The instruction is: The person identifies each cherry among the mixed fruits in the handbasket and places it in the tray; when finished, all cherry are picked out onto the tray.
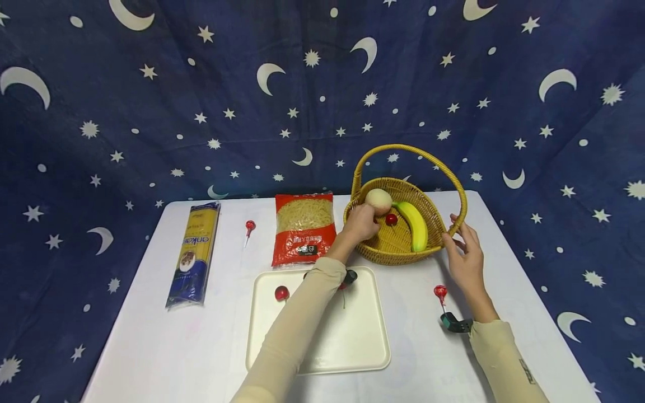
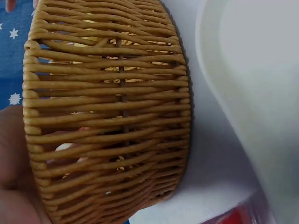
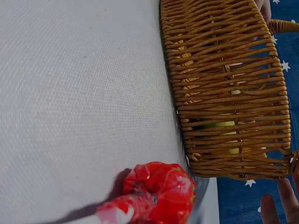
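A yellow-brown wicker basket (image 1: 388, 258) with a tall arched handle stands at the back right of the table. My left hand (image 1: 360, 224) reaches over its left rim and grips a pale round fruit (image 1: 379, 200); the fingertips are partly hidden. Inside the basket lie a banana (image 1: 416, 225) and a red cherry (image 1: 391, 219). At the basket's right end my right hand (image 1: 467, 260) holds the base of the handle, thumb in front and fingers behind. Through the weave in the left wrist view, the basket's contents show only in patches.
A cream tray (image 1: 355, 350) with cherries (image 1: 281, 293) lies in front, partly under my left arm. Behind it is a red pasta bag (image 1: 304, 226). A spaghetti packet (image 1: 194, 254) and a red lollipop (image 1: 250, 225) lie left; another lollipop (image 3: 161, 191) is near my right wrist.
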The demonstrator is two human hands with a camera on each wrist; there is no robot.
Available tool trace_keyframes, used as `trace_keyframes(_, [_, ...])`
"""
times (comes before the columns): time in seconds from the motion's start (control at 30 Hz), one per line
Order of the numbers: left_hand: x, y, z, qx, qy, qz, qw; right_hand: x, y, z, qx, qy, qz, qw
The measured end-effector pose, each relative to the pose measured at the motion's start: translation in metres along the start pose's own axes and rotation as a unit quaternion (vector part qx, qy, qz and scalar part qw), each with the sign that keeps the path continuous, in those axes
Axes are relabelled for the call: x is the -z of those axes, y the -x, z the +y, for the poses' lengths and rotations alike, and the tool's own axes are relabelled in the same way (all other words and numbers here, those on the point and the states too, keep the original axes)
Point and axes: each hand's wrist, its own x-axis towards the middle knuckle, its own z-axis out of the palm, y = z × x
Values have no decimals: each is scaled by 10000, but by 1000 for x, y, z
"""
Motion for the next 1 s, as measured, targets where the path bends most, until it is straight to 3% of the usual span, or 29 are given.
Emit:
trace_keyframes(0.23, [-6,-4,3,179,-320,-423,9984,1,0,1,4,3,-2,10000])
trace_keyframes(0.57, [-11,-3,7,245,-967,-525,9936,1,-1,4,111,-82,4,9999])
trace_keyframes(0.8, [-11,-3,9,380,-972,-630,9925,0,-1,4,192,-78,29,9998])
trace_keyframes(1.0, [-10,0,7,102,-682,-465,9965,1,0,3,220,-98,46,9997])
